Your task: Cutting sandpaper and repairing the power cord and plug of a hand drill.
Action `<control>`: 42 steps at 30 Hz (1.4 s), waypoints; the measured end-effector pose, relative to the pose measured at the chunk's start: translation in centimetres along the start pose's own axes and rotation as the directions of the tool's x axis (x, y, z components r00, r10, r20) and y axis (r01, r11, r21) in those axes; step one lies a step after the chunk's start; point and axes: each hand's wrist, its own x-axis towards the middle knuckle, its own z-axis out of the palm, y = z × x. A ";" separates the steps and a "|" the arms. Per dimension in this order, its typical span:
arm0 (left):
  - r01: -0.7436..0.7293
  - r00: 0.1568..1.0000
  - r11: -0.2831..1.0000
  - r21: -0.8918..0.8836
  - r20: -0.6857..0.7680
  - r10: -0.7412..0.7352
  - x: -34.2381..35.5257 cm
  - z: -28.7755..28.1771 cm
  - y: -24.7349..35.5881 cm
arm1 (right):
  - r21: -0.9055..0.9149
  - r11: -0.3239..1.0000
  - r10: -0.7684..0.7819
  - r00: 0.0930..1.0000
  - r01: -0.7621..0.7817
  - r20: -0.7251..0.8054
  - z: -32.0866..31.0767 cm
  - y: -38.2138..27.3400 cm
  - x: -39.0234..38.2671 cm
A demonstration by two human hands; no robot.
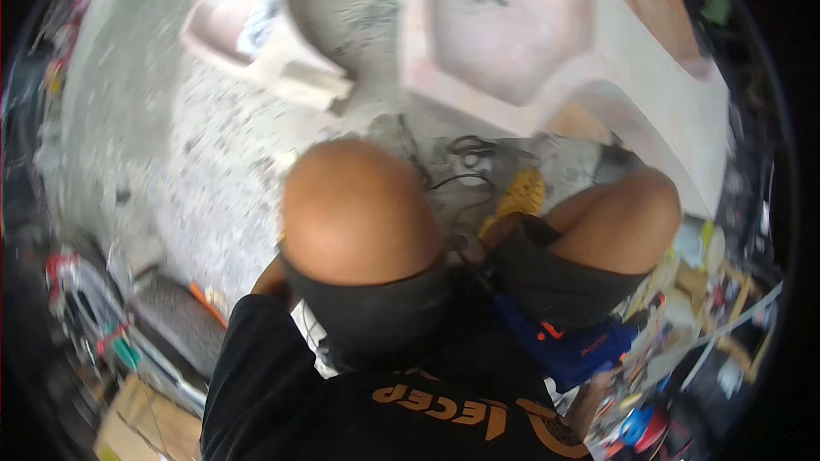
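I sit or squat with both knees raised. My left forearm (pixel 271 280) passes behind the left knee, and the hand itself is hidden. At the lower right, part of my right arm (pixel 588 403) shows beside a dark blue object (pixel 568 350) with orange marks, which lies against my right thigh. Its kind is unclear, and the fingers of my right hand cannot be made out. Between the knees, a small dark metal part (pixel 468 249) is blurred. A yellow sandal (pixel 518 195) is on my right foot.
Ahead stands a large pale moulded shell (pixel 551 111) with a deep recess, and left of it a smaller curved pale piece (pixel 286 81). A black cable (pixel 465 177) coils on the speckled floor (pixel 226 179). Clutter (pixel 683 316) piles at right; a cardboard box (pixel 145 423) sits lower left.
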 end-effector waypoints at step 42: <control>0.800 0.189 0.557 -0.221 -0.789 -0.584 -32.1 -1.6 -10.0 | -0.454 0.850 -0.056 0.901 0.270 0.431 3.3 -4.0 2.6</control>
